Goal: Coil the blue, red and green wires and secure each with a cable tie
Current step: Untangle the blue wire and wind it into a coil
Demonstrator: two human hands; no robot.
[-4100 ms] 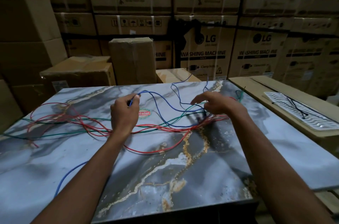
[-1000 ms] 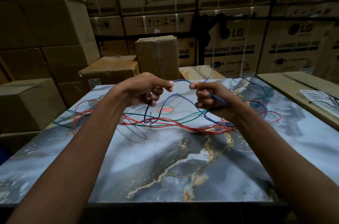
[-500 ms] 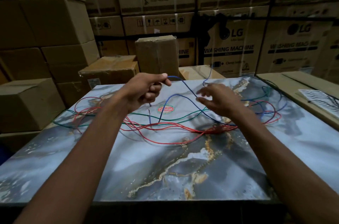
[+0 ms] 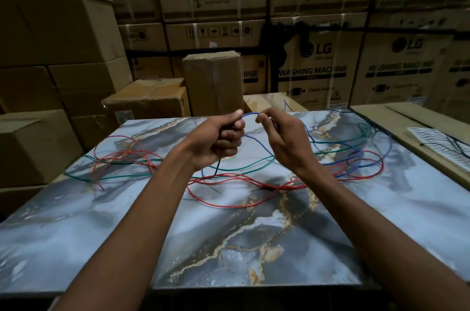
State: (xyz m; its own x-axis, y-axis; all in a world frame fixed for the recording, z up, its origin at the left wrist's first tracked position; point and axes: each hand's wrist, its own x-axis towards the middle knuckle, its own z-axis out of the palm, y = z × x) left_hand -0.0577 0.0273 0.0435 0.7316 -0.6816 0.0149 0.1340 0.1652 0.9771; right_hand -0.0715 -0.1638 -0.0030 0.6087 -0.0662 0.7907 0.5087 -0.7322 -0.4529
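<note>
My left hand (image 4: pixel 218 140) is raised above the marble-patterned table (image 4: pixel 127 221), fingers curled round loops of the blue wire (image 4: pixel 250 114). My right hand (image 4: pixel 284 140) pinches the same blue wire a short way to the right, so a small arc spans between the two hands. More blue wire hangs down under my left hand and trails off to the far right. The red wire (image 4: pixel 223 205) lies in loose tangled loops across the table's middle. The green wire (image 4: pixel 122 176) runs left to right through the red tangle.
A white patterned tray (image 4: pixel 440 140) with black cable ties lies on a cardboard-topped surface at the right. Stacked cardboard boxes (image 4: pixel 211 81) wall in the far and left sides. The near half of the table holds no wires.
My right hand, open half a second ago, has closed on the blue wire and come up near my left hand. Both hands now sit closer together.
</note>
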